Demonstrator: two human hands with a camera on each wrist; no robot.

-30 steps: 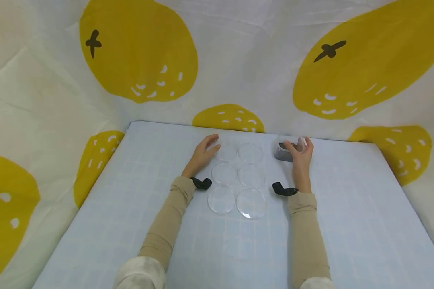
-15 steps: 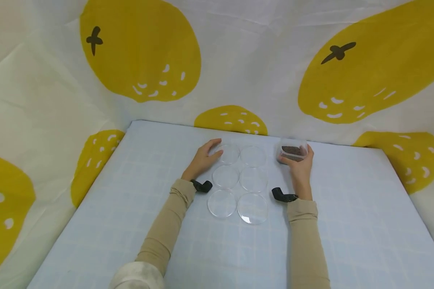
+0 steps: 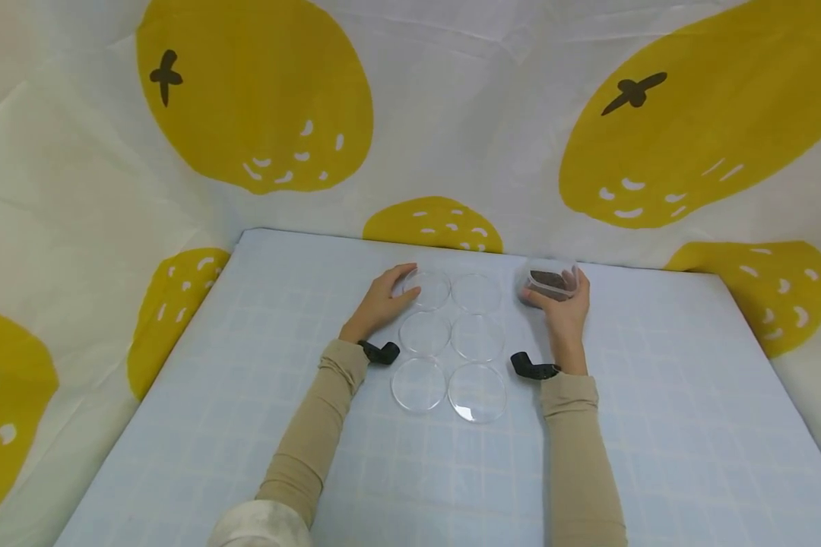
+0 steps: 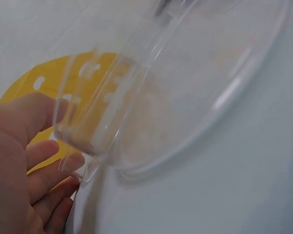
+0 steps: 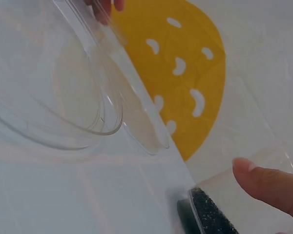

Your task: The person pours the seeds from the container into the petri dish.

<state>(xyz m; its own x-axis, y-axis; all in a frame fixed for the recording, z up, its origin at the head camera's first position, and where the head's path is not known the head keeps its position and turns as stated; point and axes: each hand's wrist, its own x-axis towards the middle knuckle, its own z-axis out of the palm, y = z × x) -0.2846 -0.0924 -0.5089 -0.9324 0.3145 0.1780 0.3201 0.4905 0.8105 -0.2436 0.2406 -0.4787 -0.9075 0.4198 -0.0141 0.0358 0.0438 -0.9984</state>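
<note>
Several clear round petri dishes stand in two columns on the light-blue cloth. My left hand (image 3: 381, 302) curls round the far-left dish (image 3: 429, 290), thumb on its near side and fingers on its far side. In the left wrist view, the fingertips (image 4: 72, 162) show at the edge of the clear plastic. To the right of the dishes, my right hand (image 3: 566, 311) grips a clear plastic box (image 3: 528, 282) with dark grains (image 3: 547, 279) in it. The right wrist view shows the thumb (image 5: 263, 183) near the box's clear wall; the other fingers are mostly out of that view.
The near-right dish (image 3: 477, 392) is closest to the body, beside the near-left dish (image 3: 418, 384). A white curtain (image 3: 465, 152) printed with yellow fruit rises behind the table's back edge. Black wrist devices (image 3: 535, 368) sit on both wrists. The cloth (image 3: 691, 395) extends to either side.
My right hand has shifted from the box's top right to a grip round its near and right sides. The left hand has closed in on the far-left dish.
</note>
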